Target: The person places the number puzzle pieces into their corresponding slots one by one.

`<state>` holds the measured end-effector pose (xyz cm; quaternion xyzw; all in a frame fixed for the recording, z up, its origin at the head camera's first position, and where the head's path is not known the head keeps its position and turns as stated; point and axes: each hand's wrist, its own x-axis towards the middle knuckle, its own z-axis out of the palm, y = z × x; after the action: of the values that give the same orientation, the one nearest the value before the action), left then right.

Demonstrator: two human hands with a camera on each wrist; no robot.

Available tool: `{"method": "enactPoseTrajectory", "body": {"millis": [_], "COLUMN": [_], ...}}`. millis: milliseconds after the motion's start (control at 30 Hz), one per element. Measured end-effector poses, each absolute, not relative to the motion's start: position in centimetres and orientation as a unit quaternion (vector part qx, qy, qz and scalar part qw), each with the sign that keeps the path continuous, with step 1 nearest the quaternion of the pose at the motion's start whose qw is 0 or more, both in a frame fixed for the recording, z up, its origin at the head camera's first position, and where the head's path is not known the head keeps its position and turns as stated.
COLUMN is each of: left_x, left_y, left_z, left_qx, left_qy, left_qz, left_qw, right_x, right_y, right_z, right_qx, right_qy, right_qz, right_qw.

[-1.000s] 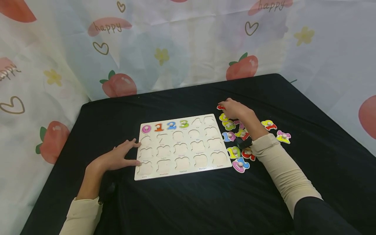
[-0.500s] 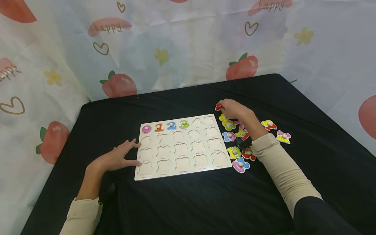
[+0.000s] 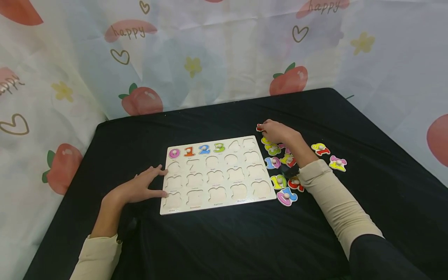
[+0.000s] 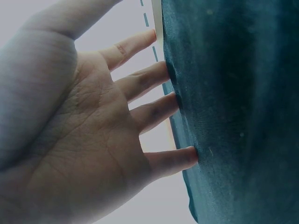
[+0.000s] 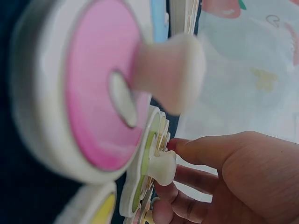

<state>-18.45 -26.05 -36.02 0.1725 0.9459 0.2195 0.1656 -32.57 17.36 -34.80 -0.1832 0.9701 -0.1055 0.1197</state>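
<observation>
A pale wooden number puzzle board (image 3: 204, 199) lies on the black cloth. Pieces 0 (image 3: 174, 153), 1 (image 3: 189, 151), 2 (image 3: 204, 149) and 3 (image 3: 219, 147) sit in its top row. My left hand (image 3: 140, 186) rests at the board's left edge, thumb and fingers spread; the left wrist view shows straight fingers (image 4: 154, 112). Beyond the far right corner, my right hand (image 3: 278, 131) pinches a red puzzle piece (image 3: 259, 127), whose number is mostly covered. In the right wrist view the thumb and curled fingers are partly hidden behind a green piece's knob (image 5: 162, 168).
Loose knobbed pieces lie right of the board, among them a blue and pink piece (image 3: 286, 196) and a green and yellow one (image 3: 279, 181). Farther right are a yellow and red piece (image 3: 320, 149) and a pink and yellow one (image 3: 337, 163). A printed curtain (image 3: 217, 74) hangs behind.
The red piece has slid slightly left under my right hand. That hand has since shifted a little toward me and right, showing more of the piece's left end. My left hand stays still.
</observation>
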Motion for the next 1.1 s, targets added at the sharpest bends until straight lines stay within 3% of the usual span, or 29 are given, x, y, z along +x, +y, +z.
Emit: {"method": "enactPoseTrajectory", "body": {"millis": [567,967,1100], "left_x": [-18.6,-18.6,-18.5], "left_y": [-26.1,-26.0,-26.0], "left_z": [-35.9,-36.0,-35.9], "left_qx": [0.172,0.173,0.173], "left_qy": [0.945,0.944,0.943], "left_qz": [0.222,0.224,0.227], "left_qw": [0.168,0.170,0.171], "right_x": [-31.0,-28.9,-28.8], "right_y": [15.6,12.0,11.8], "right_z": [-33.2,-33.4,-33.6], "right_qx": [-0.240,-0.331,-0.338], "right_qy": [0.958,0.924,0.921], "right_qz": [-0.120,-0.104,-0.112], "right_qw": [0.096,0.159,0.156]}}
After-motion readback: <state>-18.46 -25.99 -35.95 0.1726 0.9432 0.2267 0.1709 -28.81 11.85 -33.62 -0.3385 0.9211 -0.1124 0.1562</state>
